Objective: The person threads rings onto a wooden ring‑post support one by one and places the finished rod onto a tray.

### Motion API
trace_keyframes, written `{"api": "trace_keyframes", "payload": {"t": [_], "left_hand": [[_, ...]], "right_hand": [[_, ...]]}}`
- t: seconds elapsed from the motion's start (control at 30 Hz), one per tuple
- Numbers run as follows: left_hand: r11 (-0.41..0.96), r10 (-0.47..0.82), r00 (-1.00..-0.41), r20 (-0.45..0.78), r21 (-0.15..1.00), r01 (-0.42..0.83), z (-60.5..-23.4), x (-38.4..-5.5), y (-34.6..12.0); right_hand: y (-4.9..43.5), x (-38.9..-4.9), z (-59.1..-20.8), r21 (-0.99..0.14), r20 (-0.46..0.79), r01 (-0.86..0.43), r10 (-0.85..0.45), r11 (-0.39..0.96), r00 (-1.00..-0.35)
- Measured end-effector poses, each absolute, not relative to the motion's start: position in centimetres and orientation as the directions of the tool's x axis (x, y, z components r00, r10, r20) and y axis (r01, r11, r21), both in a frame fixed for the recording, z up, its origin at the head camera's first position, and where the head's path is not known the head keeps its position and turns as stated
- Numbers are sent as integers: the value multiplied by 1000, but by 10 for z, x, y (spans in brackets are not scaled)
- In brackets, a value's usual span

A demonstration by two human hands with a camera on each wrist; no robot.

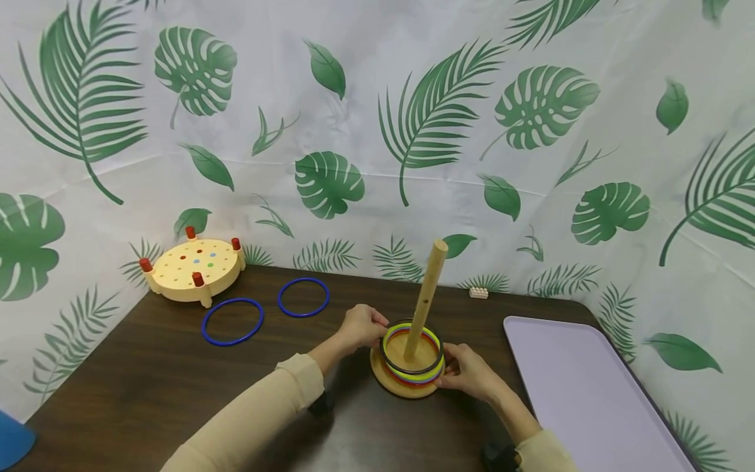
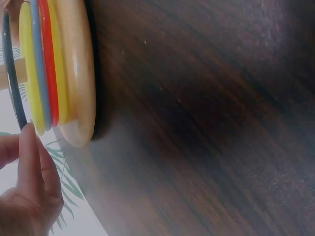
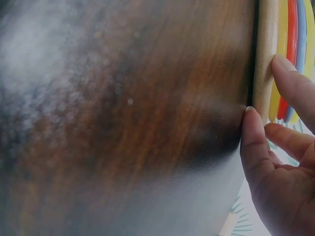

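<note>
A wooden peg rises from a round wooden base on the dark table. Rings lie stacked around the peg: a lower yellow ring, a red ring, a grey-blue ring and an upper yellow ring. My left hand pinches a black ring between thumb and fingertips. That ring encircles the peg, with a gap above the stack at this side. My right hand holds the base's right edge, its thumb by the lower yellow ring.
Two blue rings, one farther and one nearer, lie flat on the left. Behind them stands a round wooden pegboard with red-tipped legs. A lilac tray is at right, a small block by the back edge, something blue at lower left.
</note>
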State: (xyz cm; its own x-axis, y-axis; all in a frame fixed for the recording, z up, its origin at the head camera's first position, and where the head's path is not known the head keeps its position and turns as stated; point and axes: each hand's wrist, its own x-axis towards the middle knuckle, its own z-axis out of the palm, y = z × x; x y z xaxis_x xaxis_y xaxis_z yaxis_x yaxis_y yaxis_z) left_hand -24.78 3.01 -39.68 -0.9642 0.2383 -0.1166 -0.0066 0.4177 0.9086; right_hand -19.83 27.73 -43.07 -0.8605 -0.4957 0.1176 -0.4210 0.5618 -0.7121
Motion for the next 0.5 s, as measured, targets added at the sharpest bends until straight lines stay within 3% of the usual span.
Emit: {"api": "trace_keyframes", "payload": {"t": [0.5], "left_hand": [[544,217,-975,-35,834,91,-397,-249,35]], "right_hand": [[277,-197,-429,-735,118,-419,-508,533,-853]]}}
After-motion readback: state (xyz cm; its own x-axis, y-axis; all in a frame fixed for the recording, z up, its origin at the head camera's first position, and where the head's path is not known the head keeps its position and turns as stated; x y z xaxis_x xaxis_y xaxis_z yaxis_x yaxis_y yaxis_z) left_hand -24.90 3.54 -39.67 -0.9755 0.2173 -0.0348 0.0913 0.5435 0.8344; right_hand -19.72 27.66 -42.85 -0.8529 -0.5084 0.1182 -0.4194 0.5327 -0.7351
